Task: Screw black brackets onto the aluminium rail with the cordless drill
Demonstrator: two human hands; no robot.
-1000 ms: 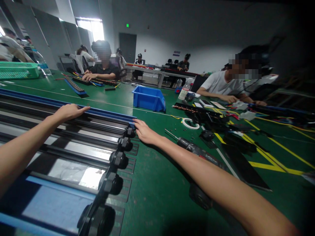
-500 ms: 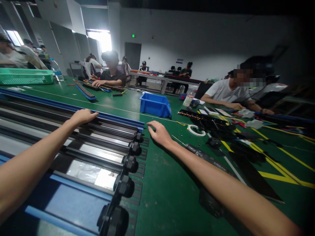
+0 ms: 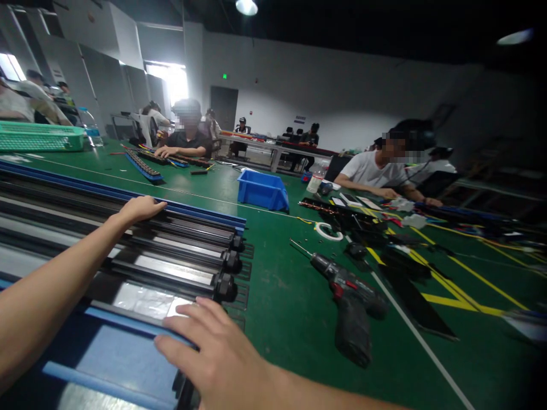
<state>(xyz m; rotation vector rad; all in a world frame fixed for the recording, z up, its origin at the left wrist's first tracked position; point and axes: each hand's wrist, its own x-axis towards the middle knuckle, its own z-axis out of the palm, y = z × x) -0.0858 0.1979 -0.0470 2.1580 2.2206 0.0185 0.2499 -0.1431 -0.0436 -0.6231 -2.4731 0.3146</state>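
A long rack of black and blue rails (image 3: 171,239) with round black end caps (image 3: 224,286) lies across the green table (image 3: 290,307) on my left. My left hand (image 3: 139,209) rests palm down on a far black rail, fingers stretched out. My right hand (image 3: 217,353) is close to the camera, fingers spread flat over the near blue rail (image 3: 115,319) beside the end caps. Neither hand holds anything.
A cordless drill (image 3: 350,299) lies right of the rack. Beyond are a blue bin (image 3: 261,191), a tape roll (image 3: 327,230), black parts and yellow floor-style lines. Other people sit working at the far side; a green basket (image 3: 38,136) stands far left.
My right hand has pulled back from the far end of the rack toward me and now lies on the near blue rail. The left hand stays on its rail. The camera tilted up slightly.
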